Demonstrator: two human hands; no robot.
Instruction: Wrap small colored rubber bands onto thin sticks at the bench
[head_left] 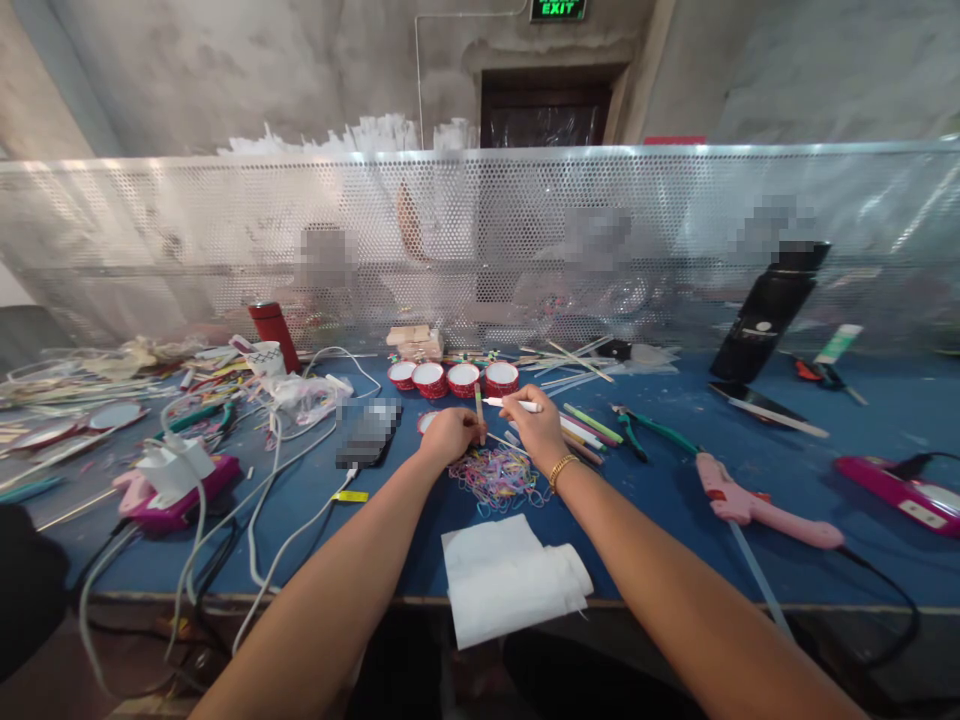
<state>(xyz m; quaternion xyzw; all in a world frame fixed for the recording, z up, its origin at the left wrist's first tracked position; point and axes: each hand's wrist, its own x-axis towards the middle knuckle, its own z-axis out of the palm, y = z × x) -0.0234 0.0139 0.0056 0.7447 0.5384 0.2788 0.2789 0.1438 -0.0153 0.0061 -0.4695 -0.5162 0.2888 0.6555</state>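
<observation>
My left hand (452,437) is closed round a short flat wooden stick (479,402) that stands upright from its fingertips. In my right hand (536,428) a white marker pen (519,404) is pinched, its tip pointing left, close to the stick. Just beyond both hands, several small red drums (430,381) with white tops sit in a row. A round white-topped piece (427,421) is partly hidden behind my left hand. Below the hands lies a pile of coloured rubber bands (499,478). Coloured pens and sticks (592,425) lie right of my right hand.
A folded white cloth (510,575) lies at the front edge. Green-handled pliers (634,435) and a pink glue gun (750,500) are at right, near a black bottle (769,315). At left are a phone (369,432), cables and a purple power strip (187,500). A perforated screen (480,230) stands behind.
</observation>
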